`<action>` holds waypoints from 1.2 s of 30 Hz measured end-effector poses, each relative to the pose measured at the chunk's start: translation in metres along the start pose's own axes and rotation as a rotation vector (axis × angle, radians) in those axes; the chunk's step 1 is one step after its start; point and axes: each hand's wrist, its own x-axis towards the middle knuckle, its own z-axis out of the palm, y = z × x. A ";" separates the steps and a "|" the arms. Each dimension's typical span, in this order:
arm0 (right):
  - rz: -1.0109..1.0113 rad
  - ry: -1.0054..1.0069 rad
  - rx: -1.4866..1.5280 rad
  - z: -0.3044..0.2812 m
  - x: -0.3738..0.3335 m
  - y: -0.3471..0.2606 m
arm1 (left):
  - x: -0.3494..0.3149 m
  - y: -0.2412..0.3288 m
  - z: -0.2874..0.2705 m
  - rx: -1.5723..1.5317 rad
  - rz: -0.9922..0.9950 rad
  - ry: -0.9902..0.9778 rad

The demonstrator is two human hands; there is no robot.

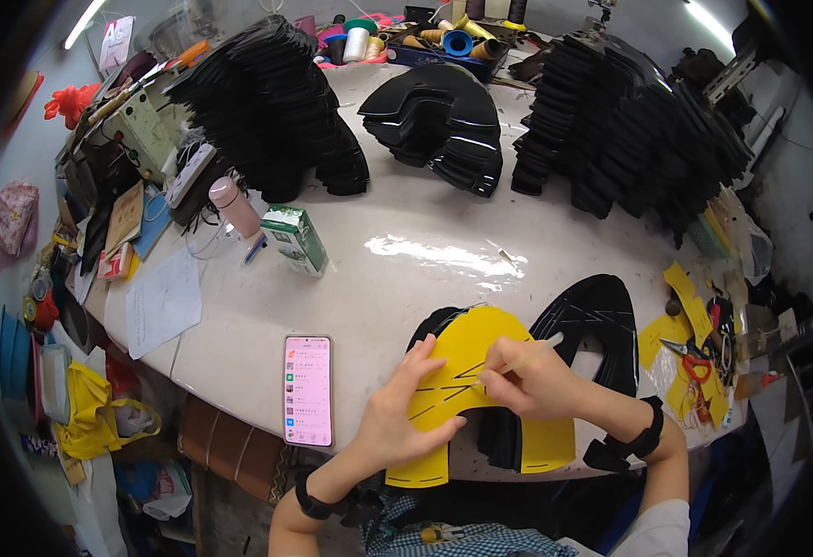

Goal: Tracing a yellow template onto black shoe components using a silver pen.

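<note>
A yellow U-shaped template (481, 334) with several thin slots lies on a stack of black cut pieces (497, 436) near the table's front edge. My left hand (397, 408) rests on the template's left side, fingers spread, holding nothing. Over the slots, my right hand (529, 379) pinches a slim white pen (556, 340); its rear end sticks out past the fingers, and the tip is hidden. Just right of the template lies another black curved piece (601, 311) with pale lines across it.
A lit phone (308, 390) lies left of my left hand. Beyond are a green box (295, 241) and a pink bottle (234, 206). Tall black stacks (272, 111) line the back. Red-handled scissors (696, 364) lie among yellow scraps at the right.
</note>
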 end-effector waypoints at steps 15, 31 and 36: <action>-0.394 0.033 -0.334 0.014 -0.005 -0.004 | 0.002 0.003 -0.002 0.004 -0.040 -0.033; 0.118 0.233 -0.549 -0.021 -0.021 0.006 | 0.007 0.018 0.004 0.332 0.165 0.000; 0.014 0.254 -0.002 -0.044 -0.020 -0.013 | 0.002 0.013 0.001 0.182 0.259 0.079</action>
